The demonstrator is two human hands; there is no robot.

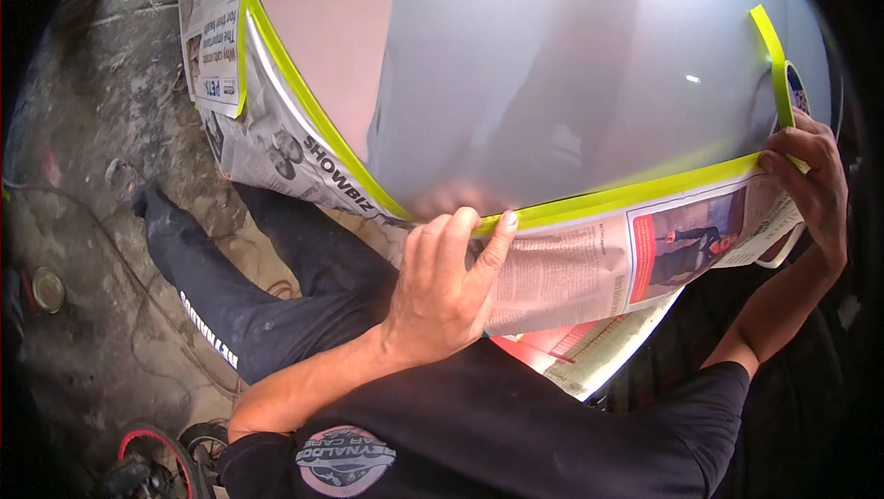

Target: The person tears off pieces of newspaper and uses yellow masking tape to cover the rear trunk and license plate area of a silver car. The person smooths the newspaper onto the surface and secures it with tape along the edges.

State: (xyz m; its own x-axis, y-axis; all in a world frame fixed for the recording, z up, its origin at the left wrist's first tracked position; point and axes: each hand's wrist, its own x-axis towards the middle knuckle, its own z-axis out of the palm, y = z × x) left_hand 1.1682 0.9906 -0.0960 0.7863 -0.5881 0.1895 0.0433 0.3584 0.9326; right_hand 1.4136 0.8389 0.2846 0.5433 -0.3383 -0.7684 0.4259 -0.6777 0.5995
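A glossy grey car body panel (516, 66) with a pale pinkish area on its left is bordered by bright yellow-green masking tape (635, 191). Newspaper (575, 269) hangs below the taped lower edge. My left hand (442, 283) is closed, its thumb and curled fingertips pressed on the tape near the panel's lower corner. At the right end, my right hand (810, 177) pinches the tape where it meets a tape roll (796, 87), partly hidden behind a loose strip (767, 34). That strip bends upward over the panel. The right hand's inner fingers are partly hidden.
More newspaper (267, 131) covers the panel's left side, also edged with tape. A cable (101, 232) runs over the stained concrete floor (83, 131). A round tin (48, 290) and a red-rimmed wheel (157, 439) are at lower left. My dark-trousered leg (221, 269) stretches out below the panel.
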